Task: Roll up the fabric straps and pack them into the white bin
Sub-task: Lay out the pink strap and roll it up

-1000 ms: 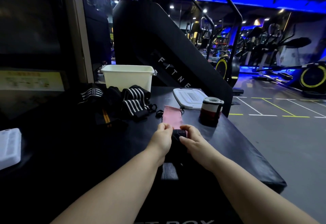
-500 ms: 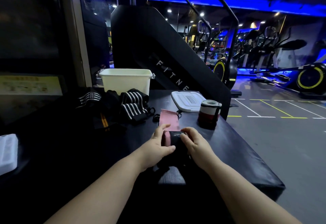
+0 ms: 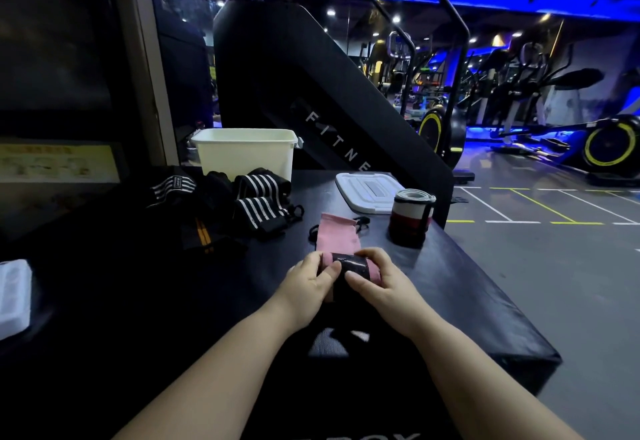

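We hold the half-rolled pink strap (image 3: 336,236) well to the near side of the white bin (image 3: 246,154), a little to its right, with our left hand (image 3: 306,284) and right hand (image 3: 382,284) each clamping thumb and curled fingers on an end of the roll. The fabric looks light, soft and springy, so we judge it would unwind if loosened; we should grip across the roll's full width.
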Demonstrator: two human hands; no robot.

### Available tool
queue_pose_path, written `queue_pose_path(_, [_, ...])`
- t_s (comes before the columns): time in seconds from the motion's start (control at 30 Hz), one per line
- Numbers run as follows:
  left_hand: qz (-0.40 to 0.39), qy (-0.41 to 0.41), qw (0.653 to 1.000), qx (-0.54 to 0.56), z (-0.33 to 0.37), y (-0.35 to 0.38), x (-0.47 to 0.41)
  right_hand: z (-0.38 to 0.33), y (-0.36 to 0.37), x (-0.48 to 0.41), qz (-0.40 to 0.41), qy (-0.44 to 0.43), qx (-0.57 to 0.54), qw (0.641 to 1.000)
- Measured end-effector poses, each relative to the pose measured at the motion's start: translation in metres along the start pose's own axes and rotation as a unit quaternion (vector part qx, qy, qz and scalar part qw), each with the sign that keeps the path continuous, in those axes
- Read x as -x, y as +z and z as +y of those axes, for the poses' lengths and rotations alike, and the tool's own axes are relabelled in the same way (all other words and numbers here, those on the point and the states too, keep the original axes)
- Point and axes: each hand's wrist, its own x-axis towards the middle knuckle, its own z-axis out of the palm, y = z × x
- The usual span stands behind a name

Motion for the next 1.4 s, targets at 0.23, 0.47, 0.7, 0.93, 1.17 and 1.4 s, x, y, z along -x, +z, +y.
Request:
queue_pose_path(0.23, [0.012,-0.030,0.998,-0.049,0.008,0.002,-0.006,-0.003,0.002,-0.002,0.043,-0.002,0.054,0.998])
queue_pose_path(0.47, [0.031,0.012,0.998,-0.044,0.006,0.001,0.003,-0.012,0.001,0.006,0.041,-0.018,0.046,0.998])
queue_pose_path(0.7, [0.099,0.049,0.990,-0.087,0.002,0.006,0.008,-0.010,0.004,0.011,0.080,0.007,0.116,0.990])
queue_pose_path(0.93, [0.069,0.028,0.994,-0.075,0.004,0.004,0.008,-0.017,0.002,0.016,0.070,0.016,0.158,0.985])
queue_pose_path(1.17, [0.030,0.023,0.999,-0.032,0.005,0.000,0.007,-0.010,-0.001,0.011,0.024,0.006,0.089,0.996])
queue_pose_path(1.4, [-0.026,-0.009,0.999,-0.037,0.006,-0.005,0.005,-0.006,-0.002,0.004,0.007,0.018,0.070,0.997])
